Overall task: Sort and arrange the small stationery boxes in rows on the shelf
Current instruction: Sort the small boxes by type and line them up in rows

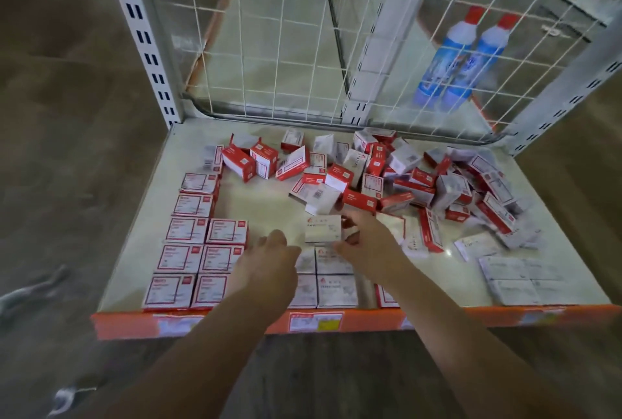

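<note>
A small white stationery box is pinched in the right hand just above a started white row, mid-shelf, beside red-and-white rows at left, while the left hand hovers loosely curled and empty; next, seemingly, it is set flush before the jumbled pile.

Print on the boxes is blurred; left hand hides several (front row).
</note>
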The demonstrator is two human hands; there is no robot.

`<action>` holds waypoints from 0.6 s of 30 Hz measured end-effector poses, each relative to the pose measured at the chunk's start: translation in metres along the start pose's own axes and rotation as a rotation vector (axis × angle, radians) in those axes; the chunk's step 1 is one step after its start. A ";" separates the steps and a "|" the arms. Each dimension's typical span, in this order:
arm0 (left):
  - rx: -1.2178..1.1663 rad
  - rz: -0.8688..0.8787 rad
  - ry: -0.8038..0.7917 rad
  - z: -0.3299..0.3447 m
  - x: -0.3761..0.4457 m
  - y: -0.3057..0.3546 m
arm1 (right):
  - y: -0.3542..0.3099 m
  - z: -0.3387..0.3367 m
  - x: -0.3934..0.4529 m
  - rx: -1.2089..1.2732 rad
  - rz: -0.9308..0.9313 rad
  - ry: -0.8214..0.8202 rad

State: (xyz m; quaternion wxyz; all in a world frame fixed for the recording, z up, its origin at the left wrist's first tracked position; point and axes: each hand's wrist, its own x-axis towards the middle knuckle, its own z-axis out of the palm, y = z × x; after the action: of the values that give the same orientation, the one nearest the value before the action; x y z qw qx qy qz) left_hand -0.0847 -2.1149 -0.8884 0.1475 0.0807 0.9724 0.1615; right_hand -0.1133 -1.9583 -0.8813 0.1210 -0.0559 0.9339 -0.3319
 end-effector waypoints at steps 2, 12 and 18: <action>-0.024 -0.018 -0.011 0.000 0.001 -0.002 | -0.002 0.002 0.006 -0.022 0.029 -0.028; -0.109 -0.088 0.077 0.006 0.006 -0.005 | 0.004 0.011 0.021 0.033 0.066 -0.148; -0.143 -0.123 0.127 0.011 0.007 -0.006 | 0.009 0.017 0.026 0.003 0.004 -0.123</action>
State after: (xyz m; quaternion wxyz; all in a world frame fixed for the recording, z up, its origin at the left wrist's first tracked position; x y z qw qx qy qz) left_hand -0.0880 -2.1158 -0.9025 0.1008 0.0000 0.9689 0.2258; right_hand -0.1336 -1.9665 -0.9048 0.1790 -0.0742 0.9242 -0.3290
